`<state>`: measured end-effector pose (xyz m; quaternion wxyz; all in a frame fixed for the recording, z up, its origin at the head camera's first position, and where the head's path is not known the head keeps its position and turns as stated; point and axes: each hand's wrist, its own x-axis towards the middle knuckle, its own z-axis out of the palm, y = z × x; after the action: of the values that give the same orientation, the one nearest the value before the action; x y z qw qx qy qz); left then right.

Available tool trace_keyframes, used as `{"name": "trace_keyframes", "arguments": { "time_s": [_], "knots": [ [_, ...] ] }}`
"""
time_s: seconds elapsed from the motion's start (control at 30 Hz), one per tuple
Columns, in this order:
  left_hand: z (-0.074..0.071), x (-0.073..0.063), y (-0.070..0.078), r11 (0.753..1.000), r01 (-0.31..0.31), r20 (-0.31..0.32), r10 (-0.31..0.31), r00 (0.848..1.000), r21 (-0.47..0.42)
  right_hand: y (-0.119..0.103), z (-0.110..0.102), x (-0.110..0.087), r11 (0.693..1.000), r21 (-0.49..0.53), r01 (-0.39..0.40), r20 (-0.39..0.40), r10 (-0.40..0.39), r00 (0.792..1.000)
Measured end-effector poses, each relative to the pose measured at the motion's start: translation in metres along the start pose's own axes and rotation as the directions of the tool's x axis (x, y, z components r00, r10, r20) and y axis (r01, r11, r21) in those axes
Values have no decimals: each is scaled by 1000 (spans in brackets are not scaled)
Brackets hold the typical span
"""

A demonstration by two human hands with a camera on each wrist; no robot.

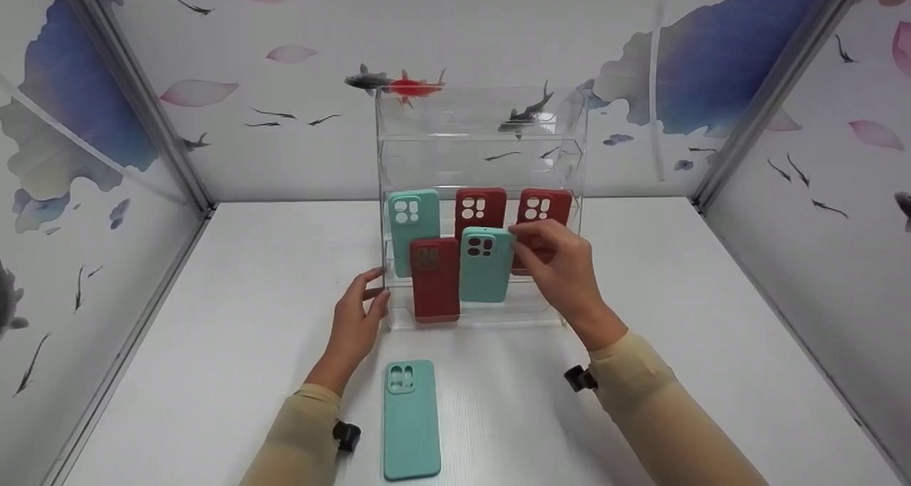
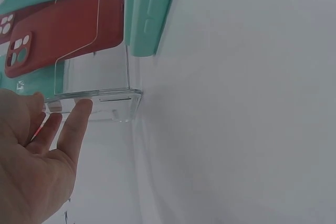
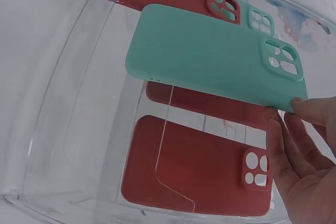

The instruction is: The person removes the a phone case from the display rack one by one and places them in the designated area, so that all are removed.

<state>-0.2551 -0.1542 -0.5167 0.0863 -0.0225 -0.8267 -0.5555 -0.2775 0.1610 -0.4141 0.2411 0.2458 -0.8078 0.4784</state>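
In the head view my right hand [image 1: 566, 265] pinches a mint phone case [image 1: 486, 269] at its upper right corner, between thumb and fingers. The right wrist view shows that case [image 3: 205, 56] tilted in front of the clear rack, its camera cutouts near my fingertips. My left hand [image 1: 356, 319] rests its fingertips against the left side of the clear acrylic display rack [image 1: 477, 324]. A dark red case [image 1: 435, 287] stands on the low tier beside the held one. Behind are another mint case [image 1: 416, 223] and two red cases [image 1: 481, 205], partly hidden.
A further mint phone case [image 1: 413, 429] lies flat on the white table [image 1: 270, 258], in front of the rack and near my left forearm. The rack's upper tiers [image 1: 477, 144] are see-through. Printed panels [image 1: 484, 30] wall in the back and both sides.
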Motion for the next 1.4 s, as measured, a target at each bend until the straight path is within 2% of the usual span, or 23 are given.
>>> {"name": "trace_keyframes", "arguments": {
  "time_s": [0.2,0.3,0.37,0.43,0.6,0.77,0.97,1.2,1.4],
  "knots": [
    [0,-1,0,1000,6,1,-6,1000,0,-10,2,-4,997,73,-36,6,35,999],
    [-1,0,-1,1000,-1,0,1,1000,-1,-8,3,-7,991,90,-104,48,100,994],
    [0,0,-1,1000,0,1,0,1000,0,-2,4,-10,983,83,-163,99,154,983],
    [0,-1,0,1000,3,1,-3,1000,-2,1,4,-12,971,69,-229,162,215,963],
    [2,1,0,1000,14,5,-14,1000,10,8,4,-16,921,67,-383,294,349,890],
    [1,1,1,1000,23,11,-23,1000,13,12,9,-22,878,60,-474,375,420,826],
    [0,-2,0,1000,21,7,-21,1000,13,19,20,-35,879,47,-475,491,394,777],
    [0,-3,0,1000,23,15,-24,1000,16,27,25,-47,864,31,-502,567,399,721],
    [-1,-1,3,1000,24,9,-25,1000,15,31,32,-56,873,-4,-488,594,395,701]
  ]
}}
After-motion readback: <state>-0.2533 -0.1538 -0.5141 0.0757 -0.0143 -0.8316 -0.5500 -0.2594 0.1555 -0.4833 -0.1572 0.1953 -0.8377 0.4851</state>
